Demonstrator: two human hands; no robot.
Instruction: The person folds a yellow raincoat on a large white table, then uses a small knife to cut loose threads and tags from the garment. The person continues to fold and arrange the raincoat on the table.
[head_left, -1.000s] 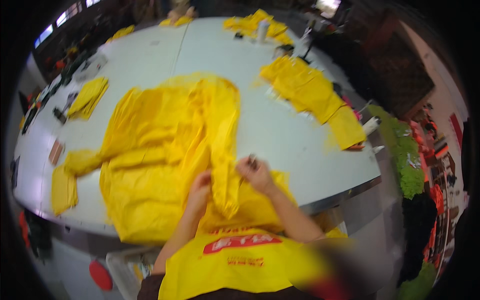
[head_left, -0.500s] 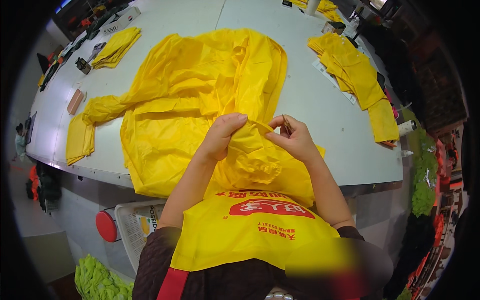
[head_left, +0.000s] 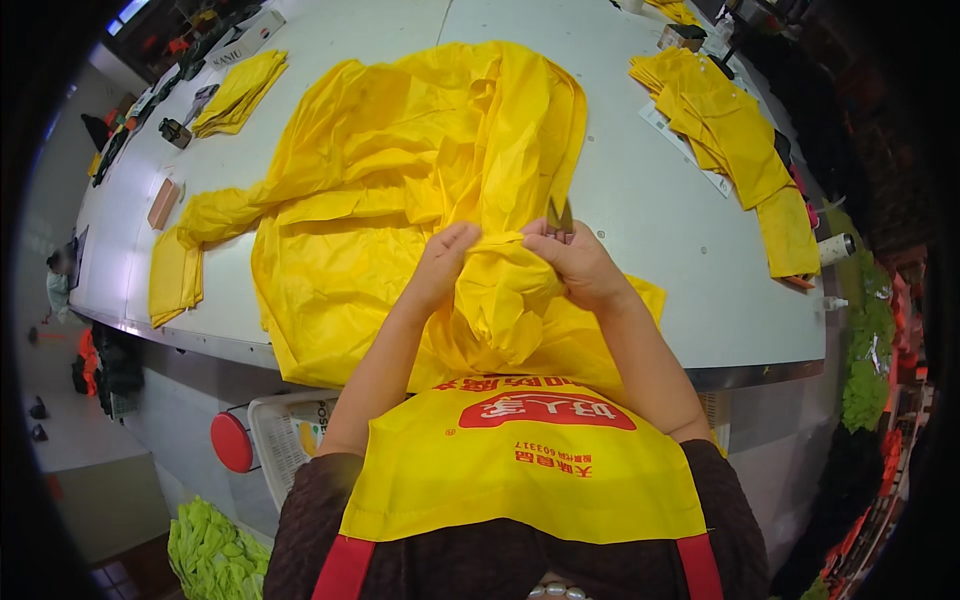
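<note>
A large yellow garment (head_left: pixel 345 250) of thin, wrinkled fabric lies spread over the table in front of me. One sleeve of it stretches out to the left; another bunched tube of the fabric comes toward my body. My left hand (head_left: pixel 438 268) is closed on a fold of this tube, thumb on top. Opposite it, my right hand (head_left: pixel 588 268) pinches the same fold between thumb and fingers. Small metal thread snips (head_left: pixel 561 216) are tucked in that right hand, blades pointing away from me. The fabric between my hands is drawn into a narrow band.
Folded yellow pieces (head_left: pixel 725 140) lie stacked on the white table (head_left: pixel 650 300) at right, with another yellow stack (head_left: pixel 242 92) at far left. A pinkish block (head_left: pixel 164 203) and a dark jar (head_left: pixel 174 132) stand left. Below are a white basket (head_left: pixel 268 440) and a red stool (head_left: pixel 231 443).
Both hands have come to grip the fold and pull it taut between them. The gathered cuff end that showed below them is now turned under. The snips' blades show more clearly.
</note>
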